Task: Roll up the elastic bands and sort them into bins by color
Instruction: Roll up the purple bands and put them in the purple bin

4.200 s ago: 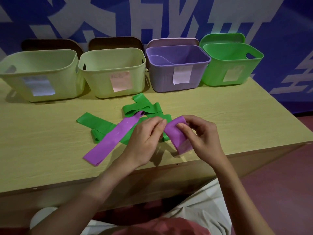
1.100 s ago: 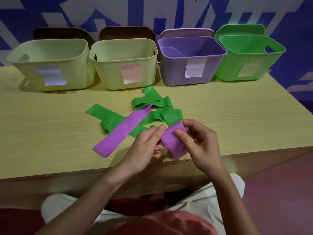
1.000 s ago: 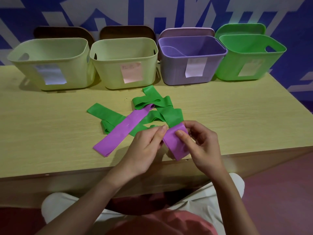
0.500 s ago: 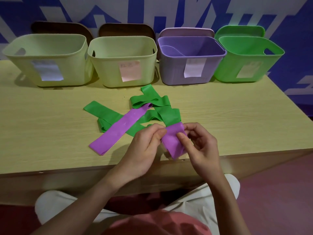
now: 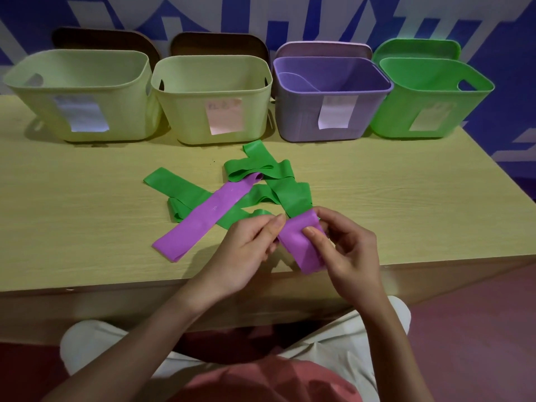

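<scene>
L hand (image 5: 246,248) and R hand (image 5: 345,248): both pinch end of purple band (image 5: 301,245) near front edge of table (image 5: 87,216), fingers curled on it, thumbs on top. Held end partly wound; rest hidden behind hands. Flat purple strip (image 5: 203,216) lies diag. across tangled green bands (image 5: 278,184) at table centre. Back row, L→R: two pale-green bins (image 5: 81,117) (image 5: 185,123), purple bin (image 5: 301,123), green bin (image 5: 406,123); each w/ paper label.
</scene>
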